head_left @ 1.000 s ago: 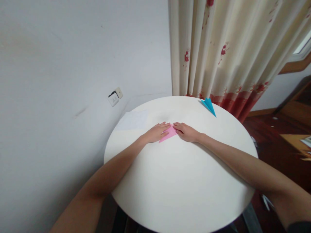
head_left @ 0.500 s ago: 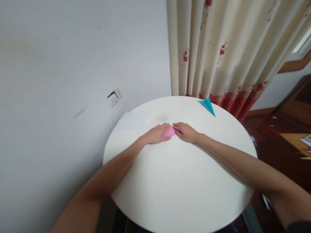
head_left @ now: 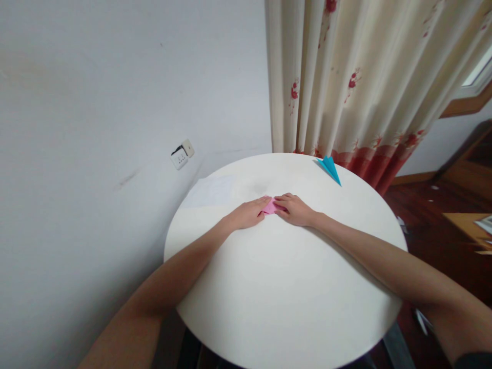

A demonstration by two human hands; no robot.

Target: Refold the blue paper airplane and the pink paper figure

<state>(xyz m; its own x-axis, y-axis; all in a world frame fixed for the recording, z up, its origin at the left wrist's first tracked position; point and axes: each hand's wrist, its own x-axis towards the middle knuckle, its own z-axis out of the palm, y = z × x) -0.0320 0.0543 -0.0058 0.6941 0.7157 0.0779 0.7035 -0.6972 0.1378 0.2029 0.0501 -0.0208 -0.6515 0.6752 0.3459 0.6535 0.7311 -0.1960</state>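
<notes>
A small folded pink paper (head_left: pixel 270 207) lies on the round white table (head_left: pixel 284 287), past its middle. My left hand (head_left: pixel 248 213) lies flat over the paper's left part, fingers pressing it down. Meeting it from the right, my right hand (head_left: pixel 294 209) has its fingertips on the paper. Only a small strip of pink shows between the two hands. Both forearms stretch across the tabletop.
A blue paper plane (head_left: pixel 329 168) rests near the table's far right edge. A pale sheet (head_left: pixel 210 191) lies at the far left of the table. Behind stand a white wall with a socket (head_left: pixel 181 154) and a flowered curtain (head_left: pixel 357 82). Wooden floor and furniture are at right.
The visible pink paper has shrunk from a long triangle to a small strip as my hands folded it and closed in over it. The hands stayed near the same spot.
</notes>
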